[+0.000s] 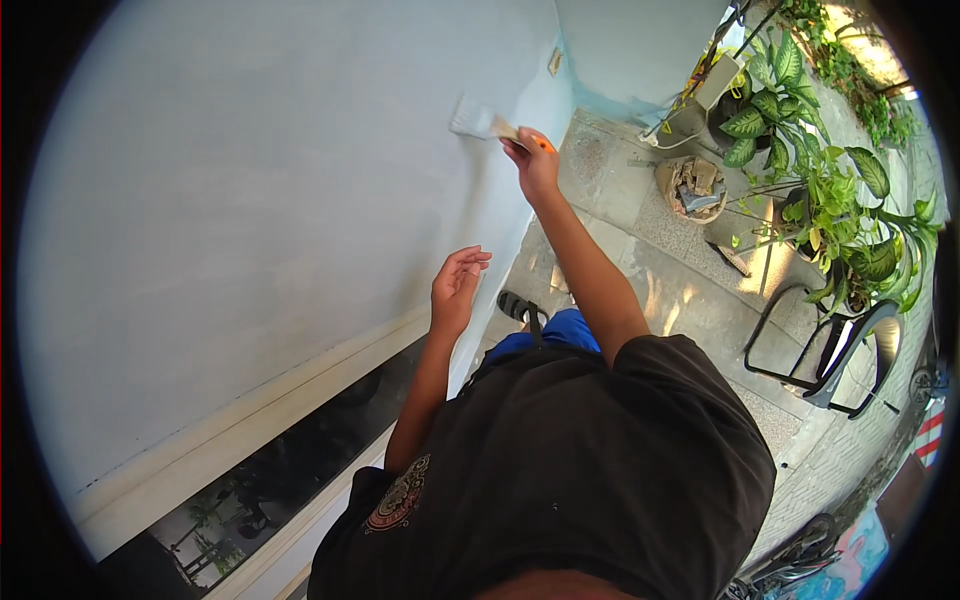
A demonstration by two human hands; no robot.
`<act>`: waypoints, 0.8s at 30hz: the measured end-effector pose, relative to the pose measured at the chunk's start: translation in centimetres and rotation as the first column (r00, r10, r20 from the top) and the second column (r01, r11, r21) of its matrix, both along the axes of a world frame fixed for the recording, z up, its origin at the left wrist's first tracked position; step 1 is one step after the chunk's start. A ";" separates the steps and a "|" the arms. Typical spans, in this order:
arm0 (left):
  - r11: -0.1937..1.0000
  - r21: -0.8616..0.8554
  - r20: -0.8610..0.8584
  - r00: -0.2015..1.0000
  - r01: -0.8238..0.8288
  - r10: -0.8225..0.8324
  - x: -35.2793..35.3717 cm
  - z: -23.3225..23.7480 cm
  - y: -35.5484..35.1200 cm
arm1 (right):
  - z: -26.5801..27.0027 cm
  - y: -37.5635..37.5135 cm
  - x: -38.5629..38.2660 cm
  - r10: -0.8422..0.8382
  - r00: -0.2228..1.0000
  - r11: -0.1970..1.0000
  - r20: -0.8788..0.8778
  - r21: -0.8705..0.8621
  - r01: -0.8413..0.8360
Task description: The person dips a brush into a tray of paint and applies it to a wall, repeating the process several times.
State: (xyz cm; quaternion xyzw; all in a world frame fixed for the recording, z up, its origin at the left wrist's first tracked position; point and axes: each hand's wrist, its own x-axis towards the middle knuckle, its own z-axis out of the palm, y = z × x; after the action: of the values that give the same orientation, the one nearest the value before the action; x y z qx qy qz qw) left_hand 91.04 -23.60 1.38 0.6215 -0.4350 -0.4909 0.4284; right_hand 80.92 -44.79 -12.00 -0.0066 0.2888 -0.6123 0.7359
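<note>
The right hand point(535, 163) is clamped on the handle of a brush point(480, 120), which is up at the wall point(260, 190), its pale bristles against the surface near the far corner. The left hand point(459, 287) hangs lower, close to the same wall, fingers loosely bent and a little apart; whether it touches the wall, I cannot tell. A small plate point(555, 62) sits on the wall just beyond the brush, near the corner. Below the wall's lower ledge runs a dark window point(300, 445). To the right, an open sack point(694, 190) of crumpled stuff stands on the floor point(612, 195), well apart from the brush. Leafy plants point(790, 120) crowd the floor's far side beyond it, and a black-framed chair point(822, 385) stands in front of them, taking up floor space to the person's right.
</note>
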 end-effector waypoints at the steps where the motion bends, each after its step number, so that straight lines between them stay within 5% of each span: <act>1: 1.000 0.009 -0.007 1.000 -0.007 0.007 0.0 0.1 -0.1 | -2.7 0.5 -0.2 -0.007 0.997 0.999 -0.078 0.041 0.010; 3: 1.000 0.010 -0.002 1.000 -0.010 0.010 0.2 0.0 -0.1 | -7.7 1.7 -0.5 -0.008 0.988 0.996 -0.155 0.088 0.022; 5: 1.000 0.015 -0.002 1.000 -0.008 0.008 0.1 0.0 0.2 | -11.7 2.6 -0.7 0.024 0.845 0.984 -0.534 0.161 0.074; 9: 1.000 0.017 0.012 1.000 -0.011 0.011 0.3 0.2 -0.1 | -11.1 3.0 0.0 0.067 0.830 0.973 -0.554 0.220 0.069; 18: 1.000 0.017 -0.001 1.000 -0.007 0.007 0.7 -0.5 0.0 | 13.6 5.2 -0.9 -0.014 0.989 0.987 -0.144 -0.158 -0.009; 22: 1.000 0.011 0.012 1.000 -0.002 0.002 0.9 -0.1 -0.2 | 13.5 3.3 -1.4 0.045 0.995 0.968 0.093 -0.249 -0.020; 24: 1.000 0.014 0.009 1.000 -0.005 0.005 0.8 0.0 -0.2 | 9.2 2.8 -0.3 0.083 0.995 0.968 0.059 -0.240 -0.067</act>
State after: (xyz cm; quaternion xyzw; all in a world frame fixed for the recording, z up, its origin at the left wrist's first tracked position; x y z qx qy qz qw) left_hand 91.88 -23.80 1.41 0.6278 -0.4322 -0.4899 0.4233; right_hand 80.66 -42.02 -2.76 -0.0848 0.1876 -0.6141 0.7619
